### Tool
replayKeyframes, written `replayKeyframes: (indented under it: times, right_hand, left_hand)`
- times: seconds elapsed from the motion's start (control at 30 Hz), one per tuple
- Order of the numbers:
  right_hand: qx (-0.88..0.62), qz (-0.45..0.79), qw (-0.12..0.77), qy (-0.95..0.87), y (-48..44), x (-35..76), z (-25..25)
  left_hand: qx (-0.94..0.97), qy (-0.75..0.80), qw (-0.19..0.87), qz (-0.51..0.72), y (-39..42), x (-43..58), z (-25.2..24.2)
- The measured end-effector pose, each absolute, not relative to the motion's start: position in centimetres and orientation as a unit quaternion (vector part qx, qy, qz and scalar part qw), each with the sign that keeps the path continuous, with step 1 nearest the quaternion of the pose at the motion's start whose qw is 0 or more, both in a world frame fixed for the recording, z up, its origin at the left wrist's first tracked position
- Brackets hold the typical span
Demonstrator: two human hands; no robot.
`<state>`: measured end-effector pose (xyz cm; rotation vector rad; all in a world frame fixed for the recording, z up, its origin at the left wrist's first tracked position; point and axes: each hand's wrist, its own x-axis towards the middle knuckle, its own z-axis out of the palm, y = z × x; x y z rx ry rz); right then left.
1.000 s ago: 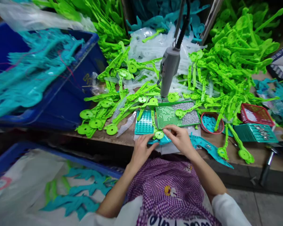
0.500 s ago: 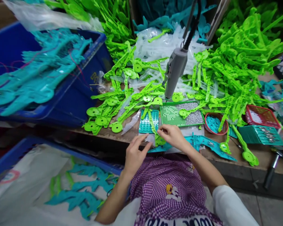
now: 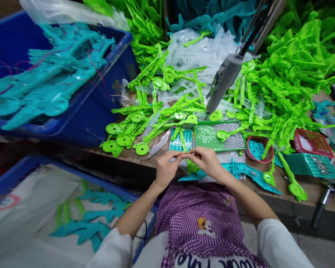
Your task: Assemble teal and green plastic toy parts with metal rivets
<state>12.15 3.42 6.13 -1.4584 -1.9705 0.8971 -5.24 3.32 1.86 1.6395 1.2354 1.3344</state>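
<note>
My left hand point(image 3: 166, 169) and my right hand point(image 3: 206, 160) meet fingertip to fingertip at the bench edge. Both are closed in a pinch; whatever lies between the fingers is too small to make out. Directly under them is a lime-green plastic part point(image 3: 193, 166) with a round end, partly covered by my right hand. It rests over a long teal plastic piece point(image 3: 238, 169). Just beyond the fingers are a small teal tray of parts point(image 3: 188, 137) and a green perforated tray point(image 3: 205, 138) with many small silvery pieces. A grey power screwdriver point(image 3: 225, 82) hangs above that tray.
Lime-green parts point(image 3: 281, 85) are heaped across the bench. A blue bin point(image 3: 118, 70) of teal pieces stands left; another blue-rimmed bin point(image 3: 80, 169) sits below. At right are a round red basket point(image 3: 271, 158), a red rectangular basket point(image 3: 314, 143), a teal box point(image 3: 307, 165) and a hammer point(image 3: 322, 204).
My left hand has moved right and closed from an open pose, so its fingertips now meet those of my right hand. The camera view has shifted slightly; the hanging screwdriver leans more.
</note>
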Motion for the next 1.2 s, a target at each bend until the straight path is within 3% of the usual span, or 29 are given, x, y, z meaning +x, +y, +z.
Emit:
replayKeyframes:
  times: [0.1, 0.4, 0.73, 0.9, 1.07, 1.2]
  right_hand:
    - [-0.508, 0.241, 0.279, -0.778, 3.3, 12.0, 6.0]
    - [-0.472, 0.158, 0.297, -0.815, 3.4, 12.2, 4.6]
    - [-0.531, 0.226, 0.206, -0.790, 3.5, 11.8, 4.9]
    - [-0.562, 0.307, 0.147, -0.753, 6.4, 12.1, 6.8]
    - [-0.632, 0.234, 0.055, -0.737, 10.9, 11.1, 7.2]
    - [-0.653, 0.211, -0.002, -0.727, 12.3, 9.9, 6.3]
  left_hand:
    - [0.597, 0.476, 0.401, 0.506, 4.0, -5.5, 1.9]
    - [0.548, 0.488, 0.468, 0.492, 3.1, -5.3, 1.0]
    - [0.569, 0.488, 0.426, 0.506, 2.7, -5.1, 0.5]
    - [0.585, 0.505, 0.378, 0.511, 3.6, -5.0, 0.0]
    - [0.707, 0.462, 0.222, 0.487, 4.4, -4.3, -1.5]
    - [0.795, 0.418, 0.173, 0.404, 4.5, -3.9, -2.6]
